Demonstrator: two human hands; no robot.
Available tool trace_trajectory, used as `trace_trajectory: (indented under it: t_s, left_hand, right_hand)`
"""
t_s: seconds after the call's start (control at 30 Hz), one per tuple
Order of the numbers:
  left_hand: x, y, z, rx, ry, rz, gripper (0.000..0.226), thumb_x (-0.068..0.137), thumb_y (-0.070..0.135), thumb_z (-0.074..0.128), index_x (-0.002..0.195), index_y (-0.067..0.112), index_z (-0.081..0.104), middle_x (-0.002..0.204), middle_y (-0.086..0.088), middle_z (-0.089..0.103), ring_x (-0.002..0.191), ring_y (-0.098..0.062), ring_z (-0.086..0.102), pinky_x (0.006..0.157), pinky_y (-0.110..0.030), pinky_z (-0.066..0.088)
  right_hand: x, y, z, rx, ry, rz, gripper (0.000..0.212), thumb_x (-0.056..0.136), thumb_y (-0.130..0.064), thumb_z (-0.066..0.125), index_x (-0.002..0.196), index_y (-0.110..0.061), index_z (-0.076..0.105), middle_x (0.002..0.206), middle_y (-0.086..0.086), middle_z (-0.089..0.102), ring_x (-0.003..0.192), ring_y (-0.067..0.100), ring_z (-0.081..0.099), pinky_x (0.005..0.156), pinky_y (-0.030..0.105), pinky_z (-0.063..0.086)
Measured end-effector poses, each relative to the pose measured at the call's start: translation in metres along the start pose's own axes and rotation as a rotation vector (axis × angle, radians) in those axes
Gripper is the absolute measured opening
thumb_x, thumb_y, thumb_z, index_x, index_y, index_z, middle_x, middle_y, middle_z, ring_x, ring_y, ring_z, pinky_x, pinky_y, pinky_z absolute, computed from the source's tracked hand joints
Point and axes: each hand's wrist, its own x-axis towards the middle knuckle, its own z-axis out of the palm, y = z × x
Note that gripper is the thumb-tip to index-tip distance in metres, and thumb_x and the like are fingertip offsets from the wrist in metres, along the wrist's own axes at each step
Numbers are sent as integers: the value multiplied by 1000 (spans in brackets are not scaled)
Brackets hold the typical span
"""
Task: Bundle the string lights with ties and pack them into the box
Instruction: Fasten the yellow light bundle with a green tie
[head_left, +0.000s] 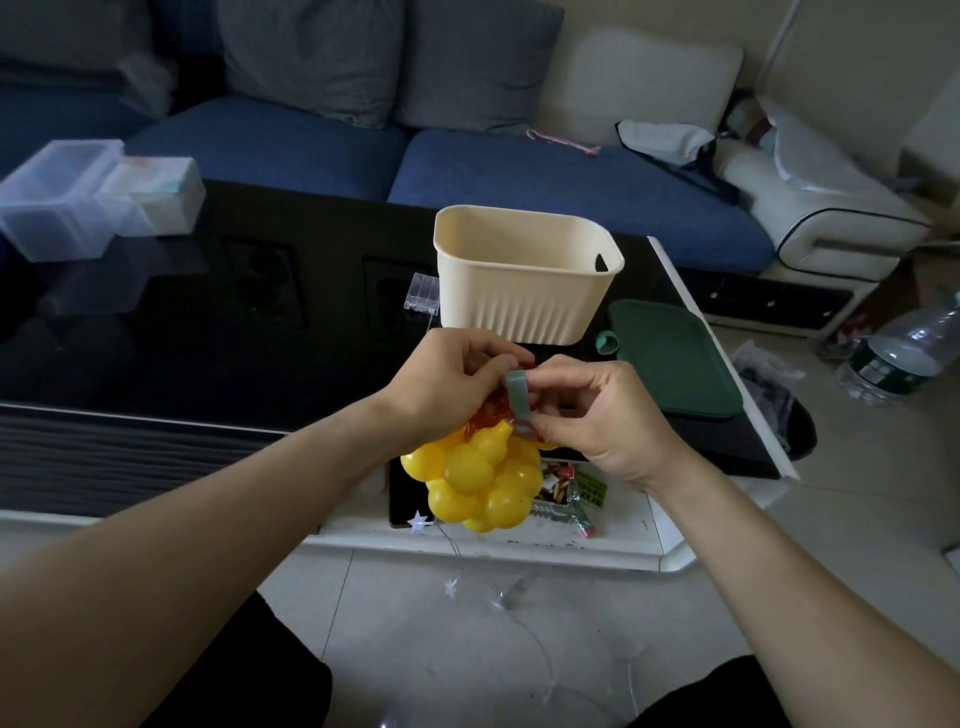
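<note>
While the yellow gourd-shaped string lights (480, 475) hang bunched over the table's (208, 332) near edge, a grey-green tie (518, 397) loops round their orange neck: the binding step, I judge. The left hand (441, 384) has its grip on the neck; the right hand (597, 410) pinches the tie. Next, the tie wants cinching closed. The cream box (524, 280) stands open just behind.
</note>
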Motion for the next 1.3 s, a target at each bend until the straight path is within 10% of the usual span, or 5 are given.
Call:
trace_trajectory:
  t_s: [0.17,0.57,0.93,1.3]
  left_hand:
    - [1,-4,-2,26,1,-13,17,99,3,53,102,-1,69,86,-26,71,70,-35,67,68,-42,57]
    - [2,-2,1,-212,-97,-122,21,98,7,58,115,2,69,96,-24,73,94,-40,70,88,-46,58]
    - [0,2,1,-232,-149,-212,12,94,-5,56,92,-14,64,69,-13,67,52,-10,63,53,-20,53]
    - [3,4,-1,-443,-206,-285,32,101,6,48,112,-23,54,85,-28,67,75,-31,63,79,-40,56]
  right_hand:
    - [0,-2,0,-10,-24,39,68,71,5,82,131,-21,63,102,5,74,64,12,45,65,19,48]
    - [1,-4,-8,-392,252,-105,30,71,-27,88,98,-26,75,101,-4,70,86,10,64,72,24,51]
    - [0,-7,1,-352,258,-83,14,80,-14,83,87,-16,72,99,-4,74,92,9,72,82,22,57]
    - [3,0,20,-451,527,-162,7,84,-21,80,85,-17,75,87,-8,68,85,10,67,77,29,56]
